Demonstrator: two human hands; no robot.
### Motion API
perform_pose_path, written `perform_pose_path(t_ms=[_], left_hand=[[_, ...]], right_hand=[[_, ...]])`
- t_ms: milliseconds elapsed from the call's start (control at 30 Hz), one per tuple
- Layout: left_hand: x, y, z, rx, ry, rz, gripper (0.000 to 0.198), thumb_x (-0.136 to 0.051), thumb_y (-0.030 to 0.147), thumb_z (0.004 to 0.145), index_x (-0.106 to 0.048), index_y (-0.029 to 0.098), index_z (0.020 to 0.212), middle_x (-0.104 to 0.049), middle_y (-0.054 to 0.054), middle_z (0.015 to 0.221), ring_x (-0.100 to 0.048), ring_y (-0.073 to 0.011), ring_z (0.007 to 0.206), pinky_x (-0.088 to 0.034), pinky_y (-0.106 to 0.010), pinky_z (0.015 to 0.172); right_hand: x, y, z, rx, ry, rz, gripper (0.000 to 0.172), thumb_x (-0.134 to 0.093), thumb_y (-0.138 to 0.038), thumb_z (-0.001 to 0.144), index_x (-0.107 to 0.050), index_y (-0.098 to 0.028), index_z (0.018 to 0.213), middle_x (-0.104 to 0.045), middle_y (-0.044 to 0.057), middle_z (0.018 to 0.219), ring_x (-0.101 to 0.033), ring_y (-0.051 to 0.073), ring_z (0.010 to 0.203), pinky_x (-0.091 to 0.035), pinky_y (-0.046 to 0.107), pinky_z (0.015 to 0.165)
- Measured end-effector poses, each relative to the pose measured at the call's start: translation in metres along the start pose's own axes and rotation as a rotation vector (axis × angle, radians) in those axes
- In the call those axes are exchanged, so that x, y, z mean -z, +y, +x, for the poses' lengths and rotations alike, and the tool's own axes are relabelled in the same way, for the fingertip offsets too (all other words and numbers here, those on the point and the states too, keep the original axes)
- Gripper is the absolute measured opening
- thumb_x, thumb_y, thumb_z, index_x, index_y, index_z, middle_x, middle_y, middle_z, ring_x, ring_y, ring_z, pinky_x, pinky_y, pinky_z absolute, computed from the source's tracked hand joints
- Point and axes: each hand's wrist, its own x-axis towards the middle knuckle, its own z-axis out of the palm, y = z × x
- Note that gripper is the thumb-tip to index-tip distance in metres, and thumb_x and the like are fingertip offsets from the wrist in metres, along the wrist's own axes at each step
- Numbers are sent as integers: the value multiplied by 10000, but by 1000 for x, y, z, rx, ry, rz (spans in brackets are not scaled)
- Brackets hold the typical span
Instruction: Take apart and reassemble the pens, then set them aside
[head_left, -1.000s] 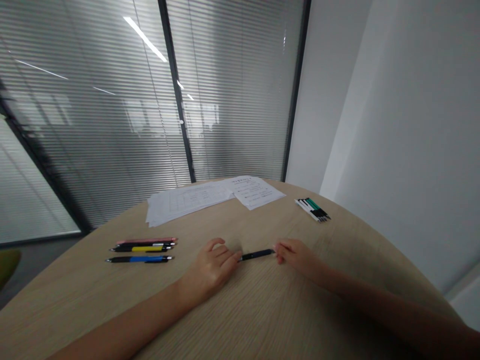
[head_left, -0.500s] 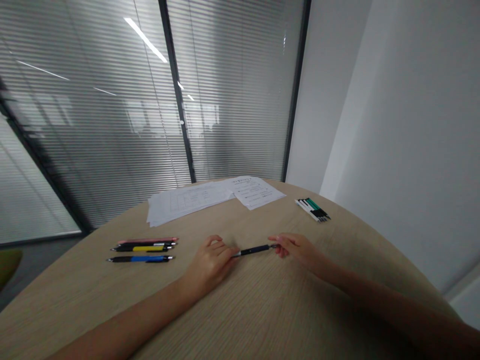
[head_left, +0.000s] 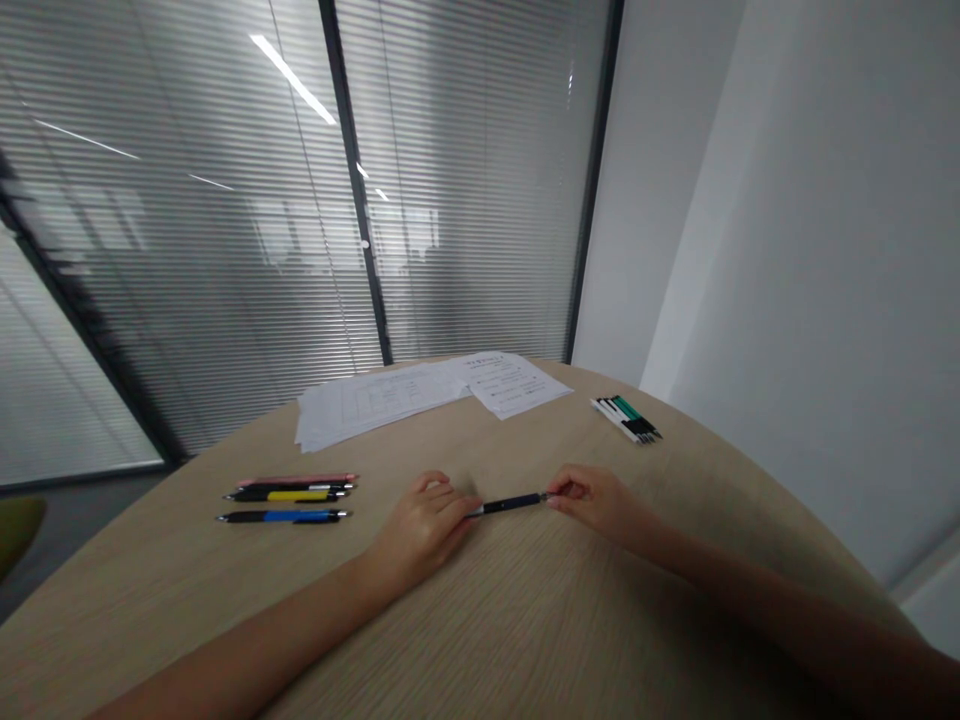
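Note:
Between my hands is a dark pen (head_left: 514, 503), lying nearly level just over the table. My left hand (head_left: 427, 520) is closed on its pale left end, thumb and fingers pinching it. At the pen's right end, my right hand (head_left: 592, 500) pinches the silvery tip with thumb and forefinger. To the left of my left hand lie several pens in a loose row: a blue and black pen (head_left: 283, 516) nearest me, then a yellow and black pen (head_left: 289, 495), with a dark one and a pink one (head_left: 300, 479) behind.
A round wooden table (head_left: 480, 640) carries everything. Printed paper sheets (head_left: 382, 400) lie overlapping at its far side. On the right is a bundle of white, green and black pens (head_left: 626, 420). Glass panels with blinds (head_left: 480, 200) and a white wall stand beyond.
My right hand's fingers have shifted from a looser hold and now pinch the pen's right tip. The pen and my left hand have hardly moved.

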Motion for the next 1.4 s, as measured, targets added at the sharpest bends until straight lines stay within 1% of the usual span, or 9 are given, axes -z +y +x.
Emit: perform_pose_path(t_ms=[200,333,433,667,833,967,1133,1300,1400], left_hand=[[-3,2,0,-103,81,72,160,-375,131,839,-524,139,897,-601,-9,625,-532,-111,564,-377,-330,744],[0,4,1,-163,93,127,159,-385,90,820,-521,114,900,-600,-13,613,-532,-116,561,-376,-343,747],[3,6,2,-185,91,165,150,-392,85,818,-522,97,892,-596,-17,597,-532,-121,557,-381,-347,735],[5,8,2,-179,88,195,172,-364,89,837,-526,102,895,-592,-11,600,-528,-121,563,-377,-344,749],[3,7,0,-131,90,146,164,-382,104,824,-528,115,897,-598,-11,623,-529,-122,566,-369,-346,743],[3,8,2,-69,99,106,166,-378,113,821,-536,143,865,-591,2,605,-525,-115,542,-373,-329,719],[5,12,4,-114,124,132,160,-379,99,820,-531,135,851,-573,8,570,-516,-112,531,-373,-327,732],[8,16,4,-149,177,181,174,-355,74,831,-519,115,870,-591,-3,578,-516,-116,533,-368,-335,734],[6,20,4,-120,203,130,147,-383,92,821,-513,125,880,-602,-4,597,-522,-114,537,-368,-330,717]], right_hand=[[-5,1,-2,-49,-24,42,129,-551,-292,709,-558,-166,683,-575,-1,608,-519,110,565,-381,213,521],[-7,3,-2,-69,-66,157,137,-525,-291,712,-518,-166,655,-513,-24,554,-476,91,520,-357,201,496],[-8,2,-2,-95,-108,220,200,-488,-343,730,-487,-168,635,-491,-24,550,-452,83,492,-353,202,482],[-7,-8,-4,-138,-189,259,244,-466,-397,721,-441,-173,625,-458,-28,549,-430,80,484,-332,197,464],[-7,-5,-4,-163,-228,271,263,-468,-402,719,-448,-167,602,-419,-40,508,-398,68,446,-292,178,410],[-11,0,-3,-199,-218,260,337,-400,-420,768,-466,-156,569,-408,-39,466,-379,58,401,-290,173,387],[-19,1,-4,-256,-166,214,371,-389,-403,787,-444,-160,512,-386,-49,414,-363,51,361,-283,165,365],[-24,-8,-8,-407,-136,209,446,-300,-398,815,-430,-165,458,-332,-56,352,-305,51,302,-241,177,333],[-22,-12,-8,-350,-35,176,442,-325,-412,794,-473,-154,467,-362,-43,378,-323,54,332,-248,184,358]])
